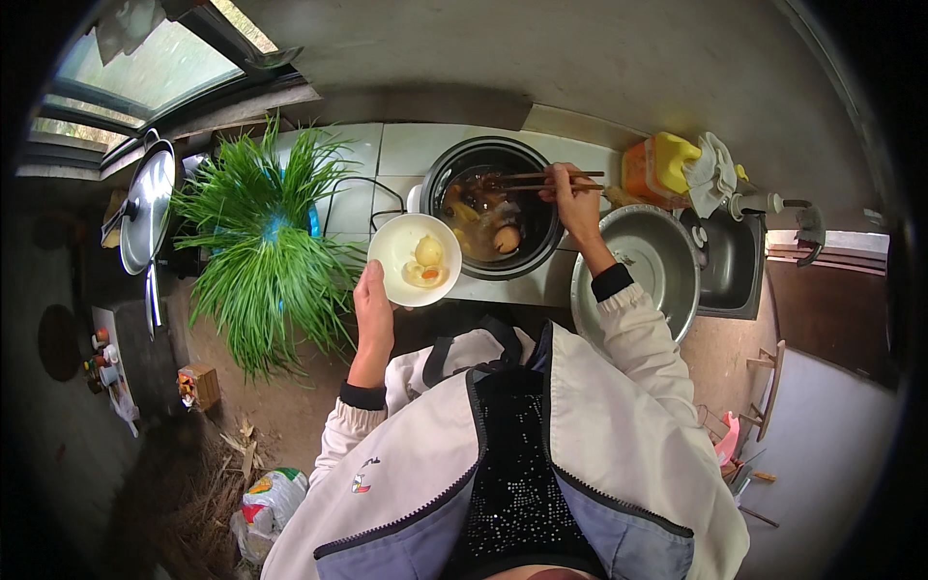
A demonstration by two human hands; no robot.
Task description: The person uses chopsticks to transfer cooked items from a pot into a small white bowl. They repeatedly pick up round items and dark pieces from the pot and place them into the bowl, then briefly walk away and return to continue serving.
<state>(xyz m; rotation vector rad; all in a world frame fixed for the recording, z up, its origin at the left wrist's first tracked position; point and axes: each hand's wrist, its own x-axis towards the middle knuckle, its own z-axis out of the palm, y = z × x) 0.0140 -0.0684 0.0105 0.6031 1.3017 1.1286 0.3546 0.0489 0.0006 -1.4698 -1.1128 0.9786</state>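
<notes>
My left hand (374,312) holds a white bowl (391,250) by its near left side, with pieces of food in it, one of them pale and round. To its right, a black cooking pot (433,190) stands on the tiled counter (402,148) with brownish broth, an egg-like round piece (507,239) and other food inside. A pair of wooden chopsticks (516,181) is in my right hand (574,206) at the pot's right rim. Their tips reach over the broth; whether they grip anything cannot be told.
Long green leafy stalks (272,268) spread left of the bowl, near a lidded pan (145,210). A large metal basin (645,243), a yellow and orange jug (660,170) and a sink (732,261) are at the right. A black cable (348,181) lies behind the bowl.
</notes>
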